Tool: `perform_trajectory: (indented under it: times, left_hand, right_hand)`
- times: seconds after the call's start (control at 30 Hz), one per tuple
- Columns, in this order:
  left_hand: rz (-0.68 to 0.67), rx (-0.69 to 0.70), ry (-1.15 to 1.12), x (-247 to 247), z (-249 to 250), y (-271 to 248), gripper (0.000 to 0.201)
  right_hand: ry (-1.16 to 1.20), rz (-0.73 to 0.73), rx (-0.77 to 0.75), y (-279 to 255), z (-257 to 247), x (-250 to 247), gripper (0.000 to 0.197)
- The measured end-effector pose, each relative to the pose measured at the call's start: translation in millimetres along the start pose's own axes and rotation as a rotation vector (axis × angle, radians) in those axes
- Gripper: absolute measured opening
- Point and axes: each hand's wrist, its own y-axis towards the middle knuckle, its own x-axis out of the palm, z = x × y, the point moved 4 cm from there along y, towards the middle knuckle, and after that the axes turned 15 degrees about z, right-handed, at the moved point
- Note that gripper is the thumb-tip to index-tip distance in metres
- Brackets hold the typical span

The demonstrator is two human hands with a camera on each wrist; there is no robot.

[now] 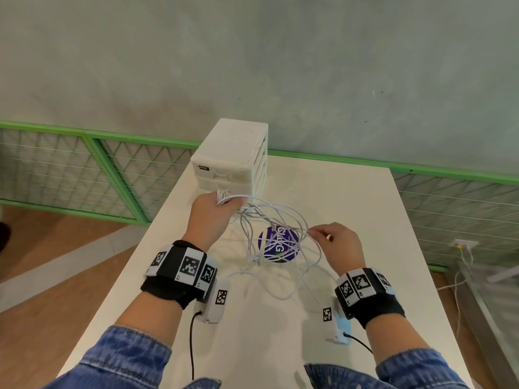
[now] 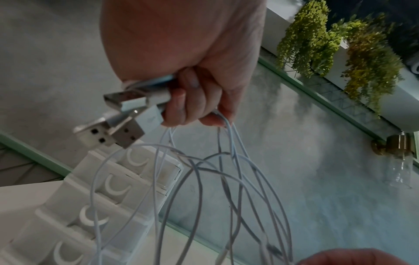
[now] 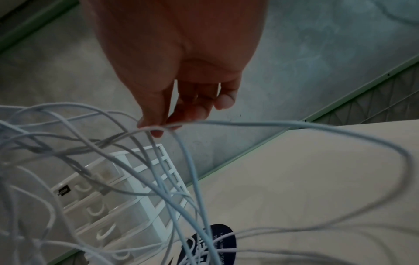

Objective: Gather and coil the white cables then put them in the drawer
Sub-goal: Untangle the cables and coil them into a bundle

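The left hand [image 1: 209,213] is raised just in front of the white drawer unit [image 1: 233,155], its grip curled tight round a bunch of white cables [image 1: 276,240]. In the left wrist view the fingers [image 2: 181,107] are wrapped over the plug ends, and several metal USB-A plugs [image 2: 113,125] stick out past them, with the cords falling in long loose loops below the fist.

The right hand [image 1: 337,242] is held above the counter [image 1: 365,220], to the right of the cable tangle. Its grip is nearly closed: thumb and forefinger [image 3: 154,123] pinch one or two cable strands, while the other fingers hang loosely bent and hold nothing. From that pinch one strand sweeps out in a wide arc to the right.

Between the two hands the cables hang in tangled loops, and their lower parts trail on the counter over a round dark blue sticker [image 1: 278,245]. The sticker carries white lettering that is crossed by cords and too blurred to read surely.

The drawer unit stands at the far end of the counter, its drawers having crescent-shaped pulls. A small black label [image 1: 202,167] on its top front edge has pale writing, too small to read. Both wrists wear black bands with square black-and-white markers [image 1: 188,265].
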Motion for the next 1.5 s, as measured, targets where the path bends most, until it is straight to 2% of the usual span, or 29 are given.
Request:
perform_trajectory:
  times: [0.13, 0.23, 0.4, 0.5, 0.6, 0.67, 0.83, 1.0, 1.17, 1.27, 1.3, 1.37, 1.43, 1.5]
  left_hand:
    - [0.130, -0.038, -0.025, -11.6, -9.9, 14.3, 0.033]
    - [0.142, -0.026, -0.023, -14.2, -14.2, 17.8, 0.045]
    - [0.149, 0.043, 0.034, -11.6, -15.1, 13.2, 0.039]
    - [0.144, 0.050, 0.040, -11.7, -14.8, 14.8, 0.030]
    - [0.072, 0.078, 0.078, -2.1, -11.2, 8.7, 0.037]
    - [0.041, 0.114, 0.137, 2.3, -6.8, 3.2, 0.044]
    - [0.087, 0.118, 0.234, -3.6, -14.5, 5.5, 0.052]
    - [0.152, 0.036, 0.231, -16.4, -24.9, 8.6, 0.047]
    - [0.133, -0.053, 0.110, -14.0, -28.2, 9.9, 0.041]
    - [0.130, -0.098, 0.049, -11.4, -25.7, 10.6, 0.034]
    - [0.117, -0.100, 0.037, -10.2, -24.4, 10.9, 0.038]
    - [0.074, -0.109, 0.010, -6.9, -19.9, 8.6, 0.036]
    - [0.018, -0.094, -0.002, -3.1, -11.0, 3.2, 0.025]
    - [-0.023, -0.067, 0.001, 0.5, -1.5, -2.3, 0.017]
  right_hand:
    - [-0.154, -0.039, 0.075, -2.8, 21.9, 4.5, 0.021]
    - [-0.177, 0.026, 0.245, -7.7, 42.3, 2.5, 0.025]
    - [-0.128, 0.086, 0.394, -10.0, 48.2, -4.1, 0.020]
    - [-0.028, 0.093, 0.322, -8.5, 34.7, -5.2, 0.023]
    - [0.116, -0.023, 0.199, -13.2, 7.3, 1.1, 0.021]
    - [0.239, -0.039, 0.135, -14.5, -15.0, 1.2, 0.019]
    - [0.483, 0.207, 0.151, -1.7, -35.2, -17.8, 0.022]
    - [0.590, 0.447, 0.261, 0.2, -24.2, -33.5, 0.022]
    - [0.433, 0.426, 0.405, 0.7, 1.6, -24.7, 0.026]
    - [0.136, 0.277, 0.453, -0.2, 17.4, -14.7, 0.044]
    - [0.031, 0.222, 0.426, -0.1, 20.0, -11.5, 0.052]
    - [0.003, 0.196, 0.301, 1.2, 12.5, -7.8, 0.058]
    - [0.106, 0.170, 0.108, 4.5, -8.2, -3.8, 0.049]
    - [0.198, 0.034, -0.033, 3.9, -32.7, 4.3, 0.044]
